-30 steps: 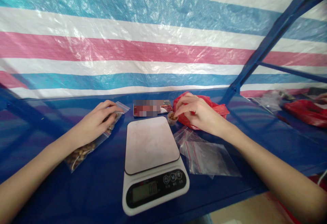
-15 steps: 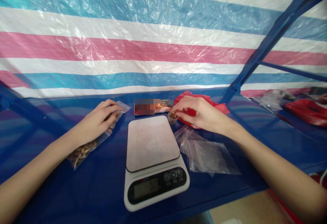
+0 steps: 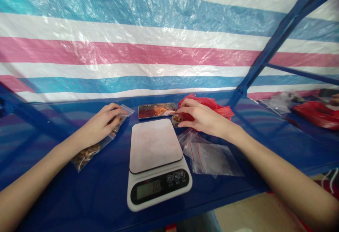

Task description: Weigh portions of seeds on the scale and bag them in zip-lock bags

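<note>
right-hand fingers (image 3: 188, 109) around a tiny cup (image 3: 175, 124): spill risk?

knocking it on the scale (image 3: 155, 147) could've tipped it and scattered the brown bits (image 3: 177, 118). thumb (image 3: 186, 123) and index (image 3: 183, 109) stood partly open, the cup between their tips; couldn't tell if they really gripped it. phone (image 3: 152, 111) lay just beyond, slightly left.

From my remote seat I read this as a makeshift packing booth, though I cannot be sure: a striped tarp (image 3: 148, 53) hangs along the far side, a slanting blue post (image 3: 277, 46) stands right, and the blue metal bench (image 3: 106, 193) bears a digital scale (image 3: 156, 145), a filled zip bag (image 3: 88, 153) left and flat clear bags (image 3: 215, 159) right.
</note>
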The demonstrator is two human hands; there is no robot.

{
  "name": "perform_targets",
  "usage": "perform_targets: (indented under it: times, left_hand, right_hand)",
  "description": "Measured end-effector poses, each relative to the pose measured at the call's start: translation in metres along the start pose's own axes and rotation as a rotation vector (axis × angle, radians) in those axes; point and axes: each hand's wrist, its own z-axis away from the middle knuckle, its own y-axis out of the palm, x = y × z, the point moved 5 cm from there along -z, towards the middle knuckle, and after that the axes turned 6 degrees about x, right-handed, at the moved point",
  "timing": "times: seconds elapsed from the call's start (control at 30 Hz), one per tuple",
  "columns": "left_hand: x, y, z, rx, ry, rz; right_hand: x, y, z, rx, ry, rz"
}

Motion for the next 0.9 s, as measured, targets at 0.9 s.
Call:
perform_targets:
  times: [0.9]
  left_hand:
    - [0.006,0.003,0.0,-0.009,0.012,-0.056]
  right_hand:
    - [0.044,-0.027,-0.011,-0.318,-0.087,-0.248]
